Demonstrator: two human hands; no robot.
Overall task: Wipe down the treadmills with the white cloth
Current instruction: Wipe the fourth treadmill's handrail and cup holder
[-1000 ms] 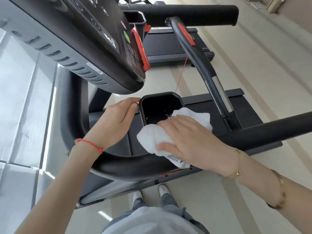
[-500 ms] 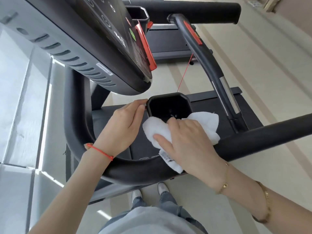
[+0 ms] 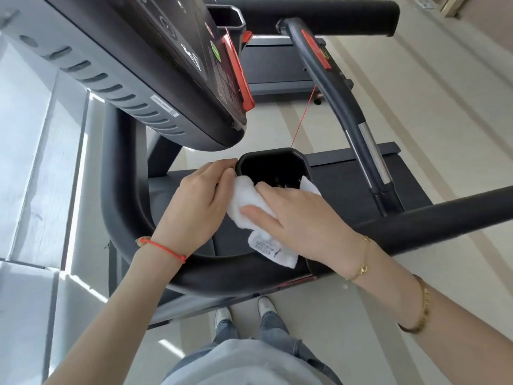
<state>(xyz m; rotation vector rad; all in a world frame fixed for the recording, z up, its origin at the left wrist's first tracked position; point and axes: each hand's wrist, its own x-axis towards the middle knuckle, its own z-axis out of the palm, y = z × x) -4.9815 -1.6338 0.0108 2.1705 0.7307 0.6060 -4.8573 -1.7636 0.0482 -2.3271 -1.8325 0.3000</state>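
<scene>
Mid-wipe at the black, angular plastic cup holder (image 3: 270, 168) below the console of the near treadmill (image 3: 133, 218). Right hand (image 3: 302, 218) laid flat, fingers straight and spread, pressing the bunched white terry cloth (image 3: 244, 198) against the near left rim of the holder — not clamped round it, only pressing; label end of the cloth hanging down over the curved black padded handlebar (image 3: 222, 276). Left hand (image 3: 197, 204) just beside, fingertips curled onto the holder's left edge and steadying it, touching the cloth's left side. Next, probably: carrying the cloth round the rim and down into the well, which calls for bunching it under the fingertips and clearing the left hand off the edge being wiped. Overhead, the dark slanted console with its red safety clip (image 3: 238, 76) crowding the far side of the holder — little headroom there. A thin red cord (image 3: 304, 118) running down toward the holder's far rim, easy to snag. To the right, a black side handle with a silver grip sensor (image 3: 369, 151); farther off, a second treadmill (image 3: 277, 70), not yet reached. Pale floor (image 3: 430, 120) and the person's own shoes (image 3: 244, 311) below.
</scene>
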